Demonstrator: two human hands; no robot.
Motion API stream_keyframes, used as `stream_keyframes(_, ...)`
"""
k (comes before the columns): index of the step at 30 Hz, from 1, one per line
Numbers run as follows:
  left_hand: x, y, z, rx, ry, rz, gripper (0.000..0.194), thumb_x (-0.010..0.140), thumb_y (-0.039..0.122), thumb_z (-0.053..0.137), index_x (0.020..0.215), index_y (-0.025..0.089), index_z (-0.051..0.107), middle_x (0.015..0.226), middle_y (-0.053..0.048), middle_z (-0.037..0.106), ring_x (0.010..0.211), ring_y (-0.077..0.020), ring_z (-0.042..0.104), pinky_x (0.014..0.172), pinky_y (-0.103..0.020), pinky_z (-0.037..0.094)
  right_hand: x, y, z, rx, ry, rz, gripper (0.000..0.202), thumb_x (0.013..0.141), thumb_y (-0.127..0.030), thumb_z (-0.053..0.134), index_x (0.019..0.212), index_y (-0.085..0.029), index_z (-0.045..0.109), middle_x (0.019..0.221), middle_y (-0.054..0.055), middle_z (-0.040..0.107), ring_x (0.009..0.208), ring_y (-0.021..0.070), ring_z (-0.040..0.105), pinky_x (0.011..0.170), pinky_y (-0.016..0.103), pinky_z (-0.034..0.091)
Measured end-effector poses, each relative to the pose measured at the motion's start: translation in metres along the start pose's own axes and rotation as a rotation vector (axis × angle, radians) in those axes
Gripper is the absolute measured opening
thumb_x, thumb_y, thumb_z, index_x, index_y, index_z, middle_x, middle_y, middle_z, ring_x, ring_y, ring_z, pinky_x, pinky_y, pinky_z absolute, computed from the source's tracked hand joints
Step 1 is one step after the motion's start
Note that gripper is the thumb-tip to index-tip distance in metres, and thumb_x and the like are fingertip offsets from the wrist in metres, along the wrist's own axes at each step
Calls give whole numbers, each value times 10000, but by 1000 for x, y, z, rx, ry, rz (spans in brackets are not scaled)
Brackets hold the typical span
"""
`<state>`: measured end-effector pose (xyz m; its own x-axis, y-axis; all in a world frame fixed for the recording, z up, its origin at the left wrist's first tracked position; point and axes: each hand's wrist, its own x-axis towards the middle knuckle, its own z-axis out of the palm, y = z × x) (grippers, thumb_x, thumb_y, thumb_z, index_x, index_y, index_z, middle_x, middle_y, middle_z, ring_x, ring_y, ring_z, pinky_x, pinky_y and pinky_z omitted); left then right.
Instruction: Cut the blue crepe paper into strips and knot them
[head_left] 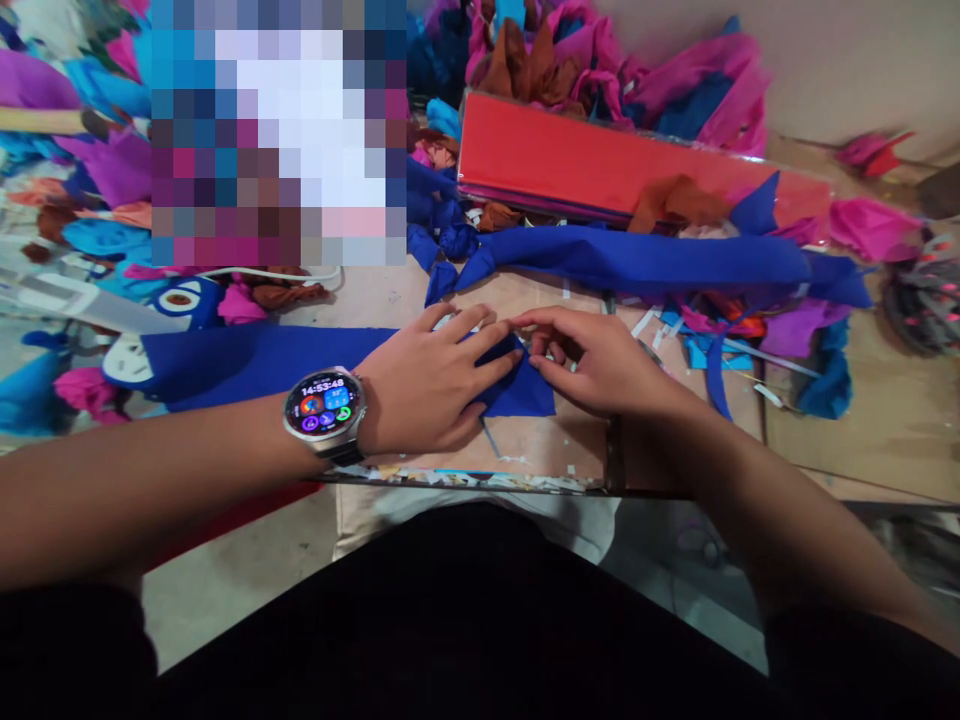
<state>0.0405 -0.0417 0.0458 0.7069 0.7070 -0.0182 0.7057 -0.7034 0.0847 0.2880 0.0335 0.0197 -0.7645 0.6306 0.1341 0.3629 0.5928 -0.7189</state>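
A dark blue fabric strip (232, 365) lies flat along the worktable in front of me, its squared end near the middle. My left hand (427, 380), with a smartwatch (325, 408) on the wrist, rests on this strip, palm down and fingers spread. At the strip's right end, my right hand (581, 355) has its thumb and index finger curled in on the upper corner of the cloth. The left hand's fingertips nearly meet the right hand's and hide part of that corner.
Behind my hands lies a longer folded blue fabric piece (645, 258), with a plastic-wrapped red stack (600, 155) behind it. Pink, brown and blue scraps heap up at the back and left. A white-and-blue item with a cartoon eye (180, 300) touches the strip's left end. Paper slivers litter the worktable (555, 450).
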Motion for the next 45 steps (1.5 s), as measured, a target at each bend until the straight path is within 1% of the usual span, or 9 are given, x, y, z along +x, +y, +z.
stream_keyframes(5, 1, -3, -1, 14, 10, 5, 578, 984, 408, 543, 1515, 182, 553, 1568, -197, 489, 1485, -423, 431, 1178, -600, 408, 0, -2, 0, -10, 13, -19, 469, 893, -111, 649, 1350, -220, 655, 923, 8, 715, 712, 135, 598, 684, 262, 485)
stream_keyframes(10, 2, -4, -2, 28, 4, 1, 596, 973, 429, 557, 1516, 184, 548, 1559, -194, 495, 1457, -420, 464, 1159, -590, 423, 0, -4, 1, -11, 18, -29, 445, 898, -114, 640, 1332, -209, 660, 920, 14, 717, 710, 134, 594, 692, 262, 486)
stream_keyframes(14, 2, -4, -6, 55, -8, -8, 570, 964, 426, 574, 1465, 154, 588, 1532, -193, 523, 1432, -405, 491, 1151, -562, 438, 0, -5, 2, -21, 6, -25, 445, 908, -122, 632, 1345, -205, 652, 924, 18, 722, 686, 132, 576, 689, 268, 487)
stream_keyframes(17, 3, -4, -9, 77, -15, -12, 551, 970, 449, 575, 1415, 128, 621, 1530, -199, 529, 1417, -408, 502, 1138, -565, 449, -1, -6, 2, -39, -2, -19, 459, 910, -122, 631, 1362, -198, 648, 944, 23, 729, 705, 137, 589, 713, 278, 497)
stream_keyframes(23, 2, -4, -7, 83, -13, -24, 553, 983, 473, 564, 1431, 152, 613, 1534, -181, 540, 1404, -395, 520, 1141, -557, 443, -1, -8, 2, -53, -16, -18, 461, 917, -139, 626, 1374, -198, 646, 979, 31, 741, 738, 147, 618, 754, 289, 515)
stream_keyframes(32, 2, -1, -11, 114, -19, -45, 547, 968, 473, 602, 1386, 122, 634, 1486, -188, 578, 1355, -400, 552, 1115, -548, 453, -2, -6, 2, -59, -5, -42, 502, 896, -95, 579, 1379, -209, 651, 1022, 48, 757, 816, 174, 681, 792, 304, 536)
stream_keyframes(37, 1, 1, -13, 77, 17, -58, 592, 943, 437, 655, 1420, 90, 598, 1469, -214, 587, 1345, -397, 559, 1115, -536, 445, -1, -5, 2, -98, -6, -67, 475, 903, -121, 591, 1363, -213, 667, 1046, 54, 771, 851, 194, 703, 834, 325, 540)
stream_keyframes(40, 1, 0, -11, 42, 28, -47, 647, 941, 423, 662, 1478, 80, 546, 1515, -224, 549, 1377, -390, 538, 1134, -514, 436, -1, -4, 1, -88, -14, -62, 498, 896, -116, 594, 1380, -216, 657, 1055, 53, 772, 861, 196, 708, 824, 319, 542)
stream_keyframes(45, -1, -3, -6, 23, -9, -39, 687, 971, 434, 603, 1578, 143, 464, 1615, -204, 458, 1440, -404, 480, 1161, -543, 414, -2, -4, 1, -87, -27, -45, 520, 891, -111, 612, 1395, -232, 651, 1089, 56, 775, 875, 200, 713, 823, 324, 546)
